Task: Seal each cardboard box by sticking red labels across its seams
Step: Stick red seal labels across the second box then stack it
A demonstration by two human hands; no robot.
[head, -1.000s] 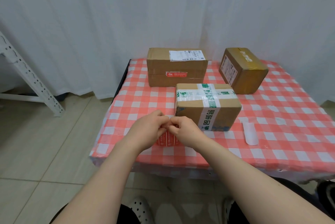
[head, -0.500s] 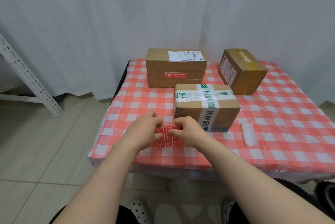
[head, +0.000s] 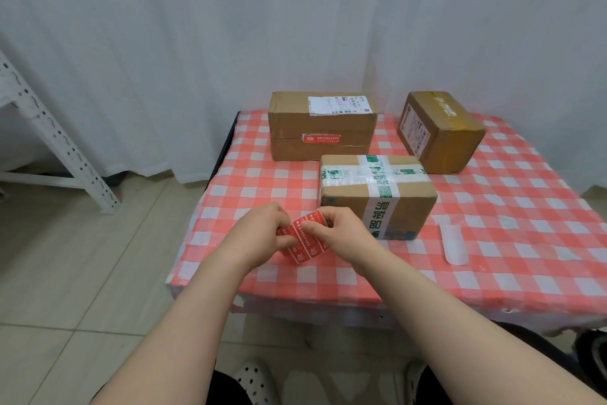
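A: Where were the hands, and what did they hold?

B: Both were over the near part of the bench, which had a red and white checked cloth. The left hand and the right hand were close together, and between them was a sheet of red labels. Each hand was closed on this sheet: the left one pinched its left edge, and the right thumb pressed on the top of it with the fingers behind.

A: Did the sheet lie on the bench?

B: I could not tell if its lower edge touched the cloth. It was tilted, and several labels were visible side by side on it.

A: And the boxes?

B: Just beyond the right hand, a little to its right, stood the box with green and white tape. Farther beyond both hands was the long box, with a white shipping label on top and one red label across the seam on its front side. Far to the right of the right hand, at the back, the third box stood turned at an angle, and I saw no red on it.

A: Anything else near the hands?

B: A strip of pale backing paper lay flat on the cloth, to the right of the right hand, apart from it and beside the taped box.
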